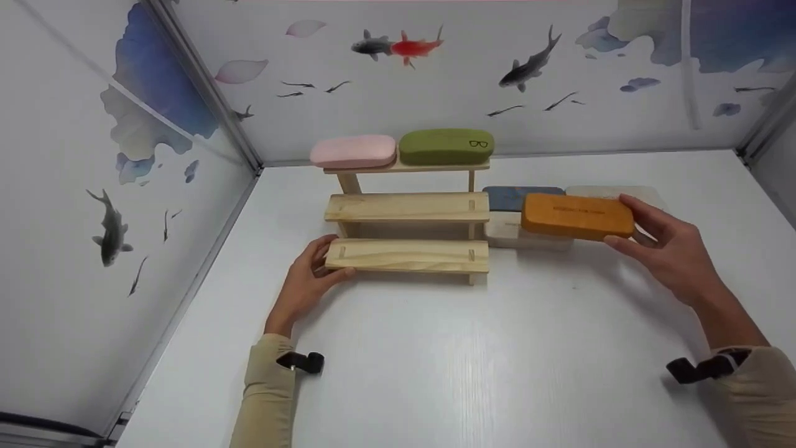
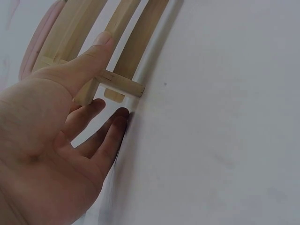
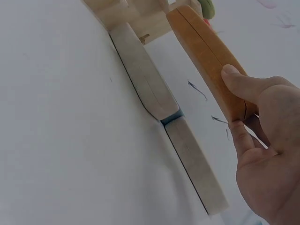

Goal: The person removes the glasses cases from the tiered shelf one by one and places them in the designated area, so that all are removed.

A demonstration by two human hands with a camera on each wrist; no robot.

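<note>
My right hand (image 1: 678, 255) grips the right end of an orange glasses case (image 1: 578, 216), which is raised off the table. The right wrist view shows the thumb on one face of the case and fingers under its end. On the left, my left hand (image 1: 308, 280) holds the left end of the lowest step of a three-tier wooden stand (image 1: 404, 255), thumb at the front edge and fingers around the end. A pink glasses case (image 1: 354, 152) and a green glasses case (image 1: 446, 147) sit side by side on the top tier.
Right of the stand lie a blue case (image 1: 519, 198) and pale cases, one in front (image 1: 502, 230) and one farther right (image 1: 612, 190), partly hidden by the orange case and hand. White panels with painted fish (image 1: 528, 65) border the table at the back and left.
</note>
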